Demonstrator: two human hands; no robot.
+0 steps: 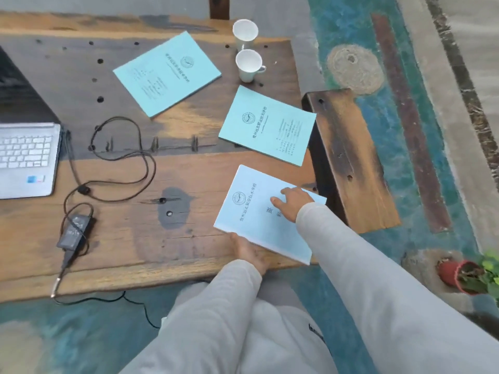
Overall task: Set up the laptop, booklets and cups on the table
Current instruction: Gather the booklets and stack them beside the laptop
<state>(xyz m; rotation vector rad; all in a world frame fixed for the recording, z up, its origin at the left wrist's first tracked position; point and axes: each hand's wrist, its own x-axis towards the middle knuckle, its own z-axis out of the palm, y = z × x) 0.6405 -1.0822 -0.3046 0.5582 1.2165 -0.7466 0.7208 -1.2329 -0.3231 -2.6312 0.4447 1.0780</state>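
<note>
Booklet [266, 214] lying near the table [121, 238] edge, long axis running away from the body. Right hand [293, 202] is pressing flat on it, fingers together; left hand [249, 251] is pinching its near edge, nearer.

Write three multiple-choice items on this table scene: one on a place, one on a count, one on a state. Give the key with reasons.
1. Where is the laptop?
A. Table's left edge
B. Beside the cups
C. On the floor

2. How many light blue booklets are there?
A. Two
B. Three
C. Four

3. What holds the nearest booklet?
A. Nothing
B. Right hand only
C. Both hands

Key: 1 A, it sits far left of the wooden table. 2 B, three covers show. 3 C, the left hand grips its near edge while the right hand rests on top.
</note>
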